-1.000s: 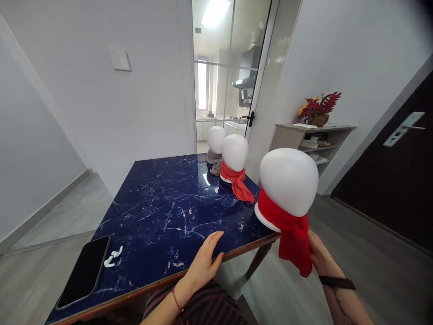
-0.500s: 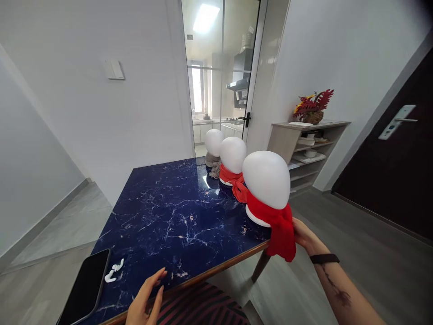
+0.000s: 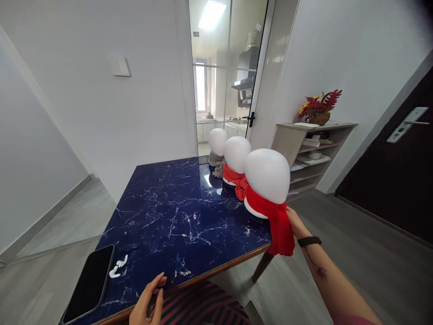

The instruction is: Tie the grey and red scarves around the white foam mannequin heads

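Observation:
A white foam head (image 3: 267, 176) with a red scarf (image 3: 279, 225) round its neck stands on the dark blue marble table (image 3: 176, 216), close to the right edge. My right hand (image 3: 295, 222) reaches behind its base, its fingers hidden by the scarf, and still holds it. The scarf's end hangs over the table edge. Behind it stand a second white head (image 3: 237, 153) with a red scarf and a third head (image 3: 217, 141) with a grey scarf. My left hand (image 3: 149, 302) lies at the near table edge, fingers stretched and holding nothing.
A black phone (image 3: 89, 282) and white earbuds (image 3: 118, 267) lie at the near left corner. A shelf unit (image 3: 314, 135) with a flower basket (image 3: 320, 108) stands at the right wall, beside a dark door (image 3: 399, 180). A glass door (image 3: 230, 67) is behind the table.
My right hand has carried the scarfed head from off the table's right corner onto the table, in line with the other heads. My left hand has drawn back to the near edge.

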{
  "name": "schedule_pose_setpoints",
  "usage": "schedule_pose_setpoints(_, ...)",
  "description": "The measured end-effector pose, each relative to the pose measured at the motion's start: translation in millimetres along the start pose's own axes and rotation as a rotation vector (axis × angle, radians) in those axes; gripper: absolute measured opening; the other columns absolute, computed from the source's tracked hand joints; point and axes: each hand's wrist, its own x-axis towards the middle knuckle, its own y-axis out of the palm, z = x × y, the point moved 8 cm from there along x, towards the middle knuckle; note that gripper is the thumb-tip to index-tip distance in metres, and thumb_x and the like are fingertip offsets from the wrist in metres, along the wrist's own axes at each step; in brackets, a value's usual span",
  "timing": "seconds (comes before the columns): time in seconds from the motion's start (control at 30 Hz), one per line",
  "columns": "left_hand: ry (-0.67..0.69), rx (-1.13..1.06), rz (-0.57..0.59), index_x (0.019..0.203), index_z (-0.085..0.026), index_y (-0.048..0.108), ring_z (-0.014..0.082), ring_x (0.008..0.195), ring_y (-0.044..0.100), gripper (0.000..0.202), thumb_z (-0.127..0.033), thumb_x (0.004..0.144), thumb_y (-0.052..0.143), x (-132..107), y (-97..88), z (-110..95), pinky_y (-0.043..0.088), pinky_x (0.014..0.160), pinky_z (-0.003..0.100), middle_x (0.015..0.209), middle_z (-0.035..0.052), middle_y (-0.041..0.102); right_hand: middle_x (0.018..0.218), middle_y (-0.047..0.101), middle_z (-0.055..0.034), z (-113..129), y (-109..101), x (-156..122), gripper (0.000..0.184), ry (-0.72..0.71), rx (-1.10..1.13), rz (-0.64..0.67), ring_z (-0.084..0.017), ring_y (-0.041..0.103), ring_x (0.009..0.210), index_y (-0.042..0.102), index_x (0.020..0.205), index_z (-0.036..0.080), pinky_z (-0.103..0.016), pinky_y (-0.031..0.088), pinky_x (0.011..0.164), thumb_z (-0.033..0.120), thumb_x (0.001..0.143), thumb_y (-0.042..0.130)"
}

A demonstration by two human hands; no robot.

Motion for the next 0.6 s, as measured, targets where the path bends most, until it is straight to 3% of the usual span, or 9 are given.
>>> schedule_pose_setpoints(0.2, -0.010, 0.008, 0.038, 0.106, -0.022, 0.066, 0.0240, 0.094, 0.067, 0.042, -0.052, 0.076, 0.059, 3.0, -3.0, 2.8, 0.058, 0.076, 0.031, 0.102, 0.0065, 0.071, 0.091, 0.070, -0.0185, -7.2, -23.3, 9.8, 0.021, 0.001, -0.301, -0.164, -0.034, 0.061, 0.100, 0.071, 0.079, 0.014, -0.040, 0.044, 0.084, 0.025, 0.067, 0.058)
schedule_pose_setpoints(0.37, 0.077, 0.023, 0.064, 0.104, -0.020, 0.068, 0.0237, 0.092, 0.068, 0.041, -0.049, 0.076, 0.061, 3.5, -4.4, 4.4, 0.058, 0.077, 0.030, 0.100, 0.0071, 0.072, 0.092, 0.070, -0.0180, -10.3, -25.8, 10.2, 0.024, -0.013, -0.349, -0.182, -0.032, 0.062, 0.096, 0.072, 0.082, 0.014, -0.035, 0.044, 0.079, 0.026, 0.068, 0.055)
schedule_pose_setpoints(0.5, 0.162, 0.057, 0.069, 0.106, -0.021, 0.066, 0.0219, 0.092, 0.069, 0.034, -0.042, 0.080, 0.060, 0.1, -1.1, 0.2, 0.058, 0.079, 0.029, 0.102, 0.0063, 0.072, 0.093, 0.069, -0.0184, -22.0, -34.6, -7.7, 0.046, 0.003, -0.264, -0.226, -0.025, 0.065, 0.081, 0.063, 0.110, 0.007, -0.031, 0.047, 0.065, 0.035, 0.078, 0.043)
schedule_pose_setpoints(0.6, 0.188, 0.065, 0.017, 0.106, -0.022, 0.067, 0.0201, 0.091, 0.069, 0.033, -0.041, 0.081, 0.058, -1.5, -12.3, -2.6, 0.057, 0.080, 0.026, 0.103, 0.0049, 0.071, 0.092, 0.068, -0.0177, -25.0, -51.2, -46.2, 0.057, -0.057, -0.098, -0.464, -0.022, 0.063, 0.074, 0.052, 0.123, 0.003, -0.030, 0.046, 0.059, 0.040, 0.081, 0.040)
